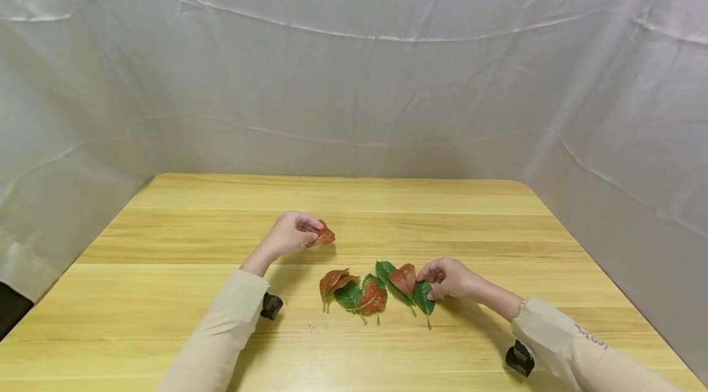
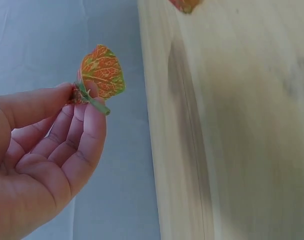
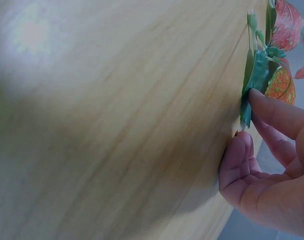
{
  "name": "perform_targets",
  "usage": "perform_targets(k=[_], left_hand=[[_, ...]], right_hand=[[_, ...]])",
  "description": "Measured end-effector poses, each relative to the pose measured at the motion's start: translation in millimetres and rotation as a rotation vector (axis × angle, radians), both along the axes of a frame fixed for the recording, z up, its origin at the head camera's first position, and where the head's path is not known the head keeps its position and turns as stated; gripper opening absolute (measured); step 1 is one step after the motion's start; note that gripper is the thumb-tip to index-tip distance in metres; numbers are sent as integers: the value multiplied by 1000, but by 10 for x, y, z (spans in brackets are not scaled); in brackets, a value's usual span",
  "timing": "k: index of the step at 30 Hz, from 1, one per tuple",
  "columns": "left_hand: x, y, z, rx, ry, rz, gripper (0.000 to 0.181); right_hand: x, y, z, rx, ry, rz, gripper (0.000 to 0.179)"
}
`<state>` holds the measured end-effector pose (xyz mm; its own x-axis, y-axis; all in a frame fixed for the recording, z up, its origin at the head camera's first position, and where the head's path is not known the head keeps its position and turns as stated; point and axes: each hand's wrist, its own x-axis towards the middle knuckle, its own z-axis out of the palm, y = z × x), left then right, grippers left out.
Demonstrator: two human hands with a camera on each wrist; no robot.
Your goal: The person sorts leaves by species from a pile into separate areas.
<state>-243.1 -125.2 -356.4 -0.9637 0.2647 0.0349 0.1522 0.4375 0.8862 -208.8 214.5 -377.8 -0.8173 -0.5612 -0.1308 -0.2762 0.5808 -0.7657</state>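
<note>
White sheeting [image 1: 354, 85] is hanging in creased folds behind the work area and along both sides. A wooden table [image 1: 193, 220] is standing inside this enclosure, its light grain running crosswise in the head view.

The left hand [image 1: 290, 232] is pinching a raised red leaf [image 1: 327, 235] between the thumb and fingertips. This leaf is staying clear of the tabletop, beyond the left end of the leaf row, and is casting a shadow. In the left wrist view, its blade is showing orange-red with yellowish veins, and its green stem is projecting past the fingers.

The right hand [image 1: 456, 279] is grasping the end green leaf [image 1: 423, 298] by its edges, with the thumb and fingers curling around it. This leaf is lying at the right end of the row, its stem pointing toward the person.

Between the hands, nearer the person, the other leaves are resting on the table as follows. Brownish-red leaves [image 1: 332, 282] are occupying the left end. A broad green leaf [image 1: 347, 295] is lying beside them. A speckled red leaf [image 1: 373, 298] is overlapping further green at the middle. A heart-shaped red leaf [image 1: 404, 278] is lying next to the end green leaf.
</note>
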Motion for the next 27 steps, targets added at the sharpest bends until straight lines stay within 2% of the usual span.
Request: perform_targets(k=[6,13,22,27], left_hand=[[-3,-209,33,20,-2,50,18],[-2,-438,51,5,18,94,21],[-71,-658,35,17,13,155,24],[-96,-753,57,-21,37,194,22]], right_hand=[[-7,-2,-4,7,12,7,29],[-14,2,2,4,8,4,29],[-4,13,-5,-3,-4,-11,29],[-4,14,-5,-3,-1,-9,29]])
